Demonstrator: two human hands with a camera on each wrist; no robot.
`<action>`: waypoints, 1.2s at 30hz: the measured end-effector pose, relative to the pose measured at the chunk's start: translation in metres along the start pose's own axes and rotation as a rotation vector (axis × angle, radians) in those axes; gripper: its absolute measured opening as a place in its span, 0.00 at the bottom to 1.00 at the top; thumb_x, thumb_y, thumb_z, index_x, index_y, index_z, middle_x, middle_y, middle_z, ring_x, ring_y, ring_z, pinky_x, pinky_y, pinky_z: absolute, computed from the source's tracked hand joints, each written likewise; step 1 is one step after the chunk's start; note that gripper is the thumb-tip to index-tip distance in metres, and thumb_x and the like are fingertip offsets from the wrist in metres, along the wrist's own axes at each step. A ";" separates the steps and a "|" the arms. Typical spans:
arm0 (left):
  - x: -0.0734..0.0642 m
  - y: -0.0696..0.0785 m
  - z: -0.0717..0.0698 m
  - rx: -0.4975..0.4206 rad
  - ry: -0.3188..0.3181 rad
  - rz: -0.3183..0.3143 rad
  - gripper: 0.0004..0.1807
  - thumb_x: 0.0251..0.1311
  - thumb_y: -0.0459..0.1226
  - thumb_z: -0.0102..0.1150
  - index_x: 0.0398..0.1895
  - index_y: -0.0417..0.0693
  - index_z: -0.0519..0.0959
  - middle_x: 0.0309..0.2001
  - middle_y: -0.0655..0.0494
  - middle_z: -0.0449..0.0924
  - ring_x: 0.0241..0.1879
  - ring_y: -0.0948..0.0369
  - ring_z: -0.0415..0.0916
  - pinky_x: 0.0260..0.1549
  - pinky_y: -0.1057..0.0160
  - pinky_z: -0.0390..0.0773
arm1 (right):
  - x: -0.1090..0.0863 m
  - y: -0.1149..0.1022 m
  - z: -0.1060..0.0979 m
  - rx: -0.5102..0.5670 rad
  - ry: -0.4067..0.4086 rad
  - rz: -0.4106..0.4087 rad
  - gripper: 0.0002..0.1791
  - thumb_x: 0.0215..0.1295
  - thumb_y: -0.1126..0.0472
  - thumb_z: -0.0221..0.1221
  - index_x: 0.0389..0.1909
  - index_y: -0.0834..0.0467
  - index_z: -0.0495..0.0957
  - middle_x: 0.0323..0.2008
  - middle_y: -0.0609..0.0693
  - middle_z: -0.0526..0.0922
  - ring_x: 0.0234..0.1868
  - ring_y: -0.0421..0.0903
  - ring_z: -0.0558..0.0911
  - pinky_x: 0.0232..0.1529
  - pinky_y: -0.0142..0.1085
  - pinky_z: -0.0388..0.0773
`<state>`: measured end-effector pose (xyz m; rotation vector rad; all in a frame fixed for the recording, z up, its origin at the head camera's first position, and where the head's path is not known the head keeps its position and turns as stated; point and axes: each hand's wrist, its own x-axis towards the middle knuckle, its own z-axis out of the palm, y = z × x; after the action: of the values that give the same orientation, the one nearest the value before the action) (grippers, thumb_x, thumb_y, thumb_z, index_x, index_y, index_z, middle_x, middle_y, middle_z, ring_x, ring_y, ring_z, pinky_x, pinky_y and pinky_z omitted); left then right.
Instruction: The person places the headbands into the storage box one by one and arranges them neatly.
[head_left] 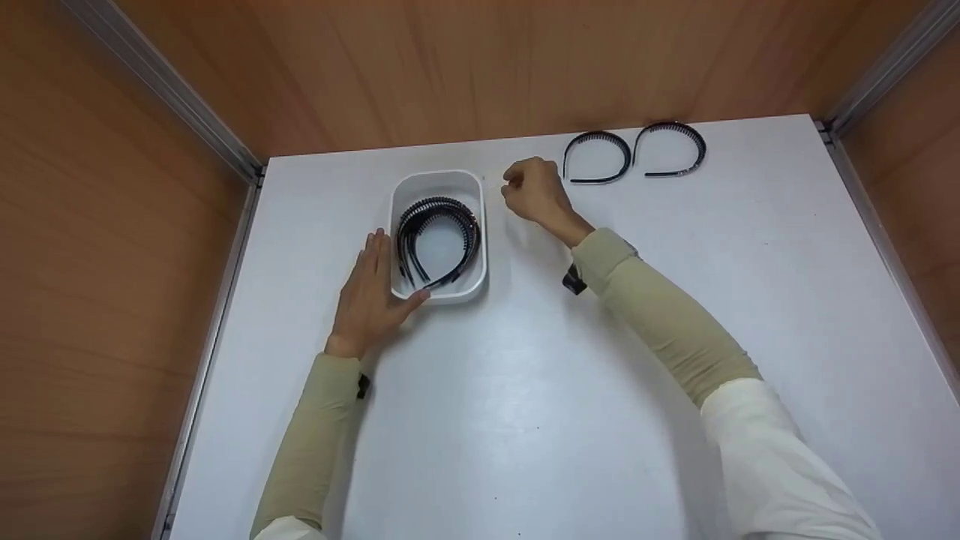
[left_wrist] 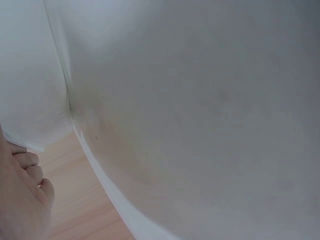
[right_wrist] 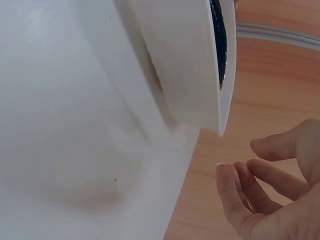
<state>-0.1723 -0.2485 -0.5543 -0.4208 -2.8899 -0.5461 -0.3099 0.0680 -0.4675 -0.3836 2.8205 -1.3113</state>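
Observation:
A white rectangular plastic container (head_left: 420, 187) stands on the white table, with several black toothed headbands (head_left: 474, 241) nested together inside. My left hand (head_left: 366, 296) lies along the container's left side, fingers straight and thumb out at the near rim; it grips nothing. On the other side, my right hand (head_left: 537, 192) is a little apart from the container's right wall, its fingers loosely bent. In the right wrist view that hand (right_wrist: 272, 212) shows a gap between thumb and fingertips, and nothing is held there. Two more black headbands, one (head_left: 627, 159) nearer the right hand and another (head_left: 701, 154) beyond it, lie on the table.
The white table (head_left: 525, 435) extends toward me and to the right. A wood-grain panel (head_left: 480, 67) rises along its far edge, with similar panels at both sides. Grey metal rails (head_left: 172, 82) run up the corners.

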 end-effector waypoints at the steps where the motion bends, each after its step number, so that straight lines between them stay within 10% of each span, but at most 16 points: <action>1: 0.000 0.000 0.000 0.002 0.006 0.004 0.65 0.66 0.71 0.58 0.86 0.33 0.45 0.86 0.34 0.45 0.87 0.44 0.42 0.85 0.47 0.47 | 0.000 0.002 -0.003 0.006 -0.001 0.006 0.14 0.71 0.66 0.63 0.51 0.67 0.88 0.45 0.61 0.90 0.47 0.52 0.87 0.50 0.45 0.85; 36: -0.014 0.007 -0.003 0.029 -0.041 -0.015 0.65 0.66 0.71 0.57 0.86 0.33 0.45 0.87 0.36 0.43 0.87 0.45 0.41 0.85 0.47 0.47 | 0.029 0.082 -0.145 -0.060 0.137 0.235 0.22 0.78 0.56 0.52 0.64 0.60 0.84 0.58 0.56 0.84 0.58 0.47 0.81 0.55 0.36 0.79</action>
<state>-0.1562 -0.2466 -0.5524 -0.4117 -2.9390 -0.5032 -0.3718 0.2213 -0.4325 0.0393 2.9079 -1.2523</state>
